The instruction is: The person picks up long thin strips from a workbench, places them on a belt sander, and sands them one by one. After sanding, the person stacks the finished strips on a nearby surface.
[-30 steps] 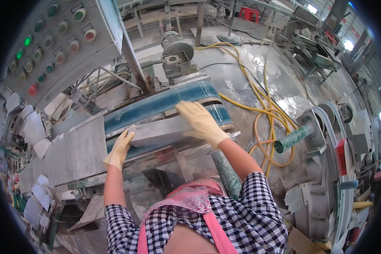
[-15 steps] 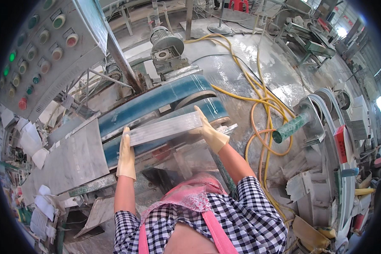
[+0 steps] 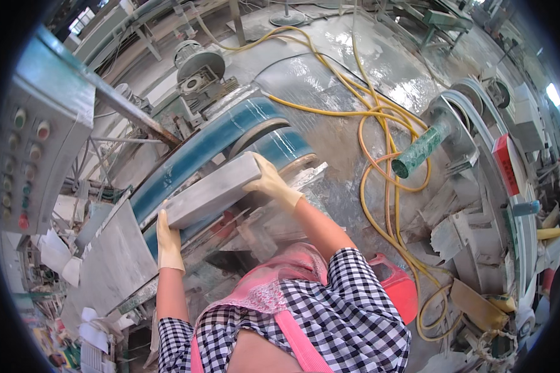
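Observation:
Between my two gloved hands I hold a long grey block (image 3: 211,191), one end in each. Its kind I cannot make out for sure; it has a flat pale top and a thick side. My left hand (image 3: 168,244), in a cream rubber glove, presses on the near left end. At the far right end, my right hand (image 3: 271,181) grips with the thumb along the near side and the fingers over the end face. The block is tilted, its right end farther away, above the two blue conveyor belts (image 3: 233,127). Whether it touches them is hidden.
A grey metal plate (image 3: 121,258) adjoins the belts on the left, below a control panel (image 3: 40,155) with buttons. A motor (image 3: 196,62) stands behind. Yellow hoses (image 3: 386,180) lie on the wet floor, and a green roller (image 3: 420,151) juts out at right. Beside me is a red plastic stool (image 3: 395,289).
My view has turned, so the control panel sits lower at left and the red stool shows. The block is tilted more steeply, showing its top and side; both hands still hold it.

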Available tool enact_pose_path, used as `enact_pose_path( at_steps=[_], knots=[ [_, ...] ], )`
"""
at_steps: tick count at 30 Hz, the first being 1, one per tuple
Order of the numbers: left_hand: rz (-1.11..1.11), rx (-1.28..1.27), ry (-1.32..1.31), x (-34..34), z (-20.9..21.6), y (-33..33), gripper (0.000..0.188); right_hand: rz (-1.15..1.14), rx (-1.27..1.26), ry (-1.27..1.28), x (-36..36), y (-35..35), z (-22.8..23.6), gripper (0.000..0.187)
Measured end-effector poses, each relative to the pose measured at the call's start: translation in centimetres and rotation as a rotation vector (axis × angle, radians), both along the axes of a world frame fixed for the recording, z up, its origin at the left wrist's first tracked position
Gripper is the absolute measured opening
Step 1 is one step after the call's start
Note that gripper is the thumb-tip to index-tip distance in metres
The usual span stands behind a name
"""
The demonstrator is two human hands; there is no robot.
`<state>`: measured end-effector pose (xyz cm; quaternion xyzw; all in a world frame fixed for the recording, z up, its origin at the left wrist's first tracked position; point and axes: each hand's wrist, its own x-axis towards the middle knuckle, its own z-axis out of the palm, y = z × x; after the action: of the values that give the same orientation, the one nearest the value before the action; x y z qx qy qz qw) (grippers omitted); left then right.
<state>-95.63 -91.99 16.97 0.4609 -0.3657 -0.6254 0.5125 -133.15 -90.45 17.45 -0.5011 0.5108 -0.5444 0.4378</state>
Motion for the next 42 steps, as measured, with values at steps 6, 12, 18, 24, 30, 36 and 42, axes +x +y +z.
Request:
enact_pose_path(
  at_steps=[6, 12, 18, 24, 30, 36, 42],
  knots=[
    [0.124, 0.106, -0.062, 0.0, 0.3, -0.1, 0.069, -0.025, 0.082, 0.072, -0.1, 0.5, 0.5, 0.092],
    [0.206, 0.113, 0.007, -0.4, -0.1, 0.0, 0.057, -0.058, 0.021, 0.094, 0.0, -0.2, -0.6, 0.093],
    [0.099, 0.055, 0.029, -1.9, 0.1, -0.3, 0.055, -0.025, -0.033, 0.159, -1.1, -0.9, -3.4, 0.089],
    [0.214, 0.069, -0.187, -5.0, 4.9, 2.9, 0.066, 0.253, -0.070, 0.042, -2.4, -2.4, -4.3, 0.080],
    [0.202, 0.135, -0.134, -5.2, 9.0, 5.1, 0.087, 0.196, 0.061, -0.121, -1.2, 0.1, -0.4, 0.054],
    [0.129, 0.124, -0.007, -4.6, 10.2, 5.7, 0.087, 0.204, 0.150, -0.002, 0.3, 0.5, 2.6, 0.052],
    [0.090, 0.159, 0.113, -4.5, 10.9, 5.7, 0.085, 0.229, 0.138, 0.261, -1.0, -0.6, 1.0, 0.049]
  ],
)
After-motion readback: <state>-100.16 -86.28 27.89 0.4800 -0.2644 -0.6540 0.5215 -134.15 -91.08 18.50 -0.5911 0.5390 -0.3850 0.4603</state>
